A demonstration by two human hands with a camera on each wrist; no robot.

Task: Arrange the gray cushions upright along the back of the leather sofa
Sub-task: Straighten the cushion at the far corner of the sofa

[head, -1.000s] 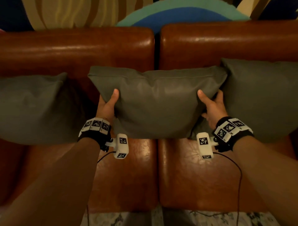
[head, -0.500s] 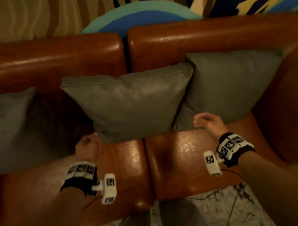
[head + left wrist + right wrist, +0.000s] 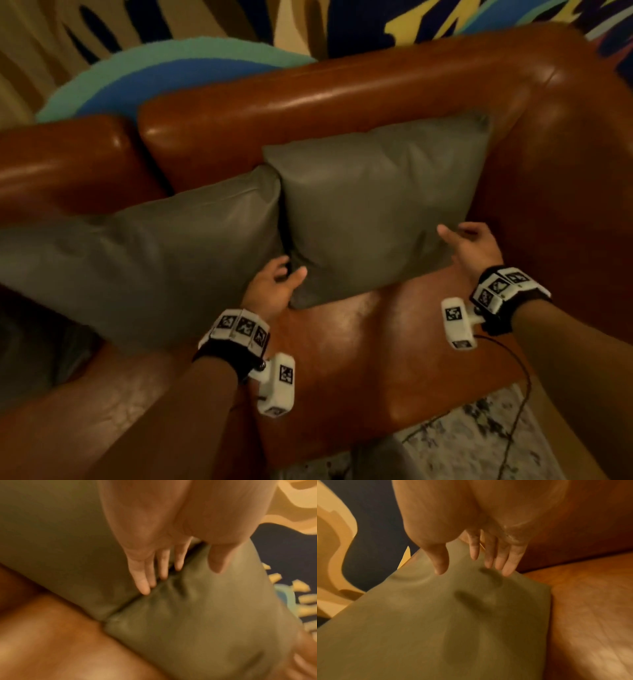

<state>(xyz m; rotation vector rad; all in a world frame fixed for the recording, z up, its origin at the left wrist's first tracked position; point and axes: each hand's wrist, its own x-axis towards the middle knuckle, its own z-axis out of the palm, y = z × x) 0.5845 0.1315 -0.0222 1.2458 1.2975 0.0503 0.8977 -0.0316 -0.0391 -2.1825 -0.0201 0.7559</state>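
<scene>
- Two gray cushions are standing upright against the back of the brown leather sofa (image 3: 342,92); the right cushion (image 3: 373,205) is sitting in the corner beside the armrest, and the left cushion (image 3: 154,260) is leaning just beside it, the two touching along their near edges.
- The left hand (image 3: 274,291) is reaching to the lower left corner of the right cushion, at the seam where the two cushions are meeting.
- In the left wrist view, the fingers (image 3: 144,577) of this hand are lying nearly straight, and their tips are going into the gap between the cushions; the thumb is resting on the right cushion. It is gripping nothing.
- The right hand (image 3: 472,246) is staying at the lower right edge of the right cushion, with fingers relaxed and spread.
- In the right wrist view, its fingers (image 3: 508,561) are hanging just over the cushion edge; I cannot tell if they are touching it. This hand is also holding nothing.
- Both wrists are wearing black bands with white marker blocks (image 3: 239,325).
- A patterned rug (image 3: 462,445) is lying on the floor in front of the sofa.
</scene>
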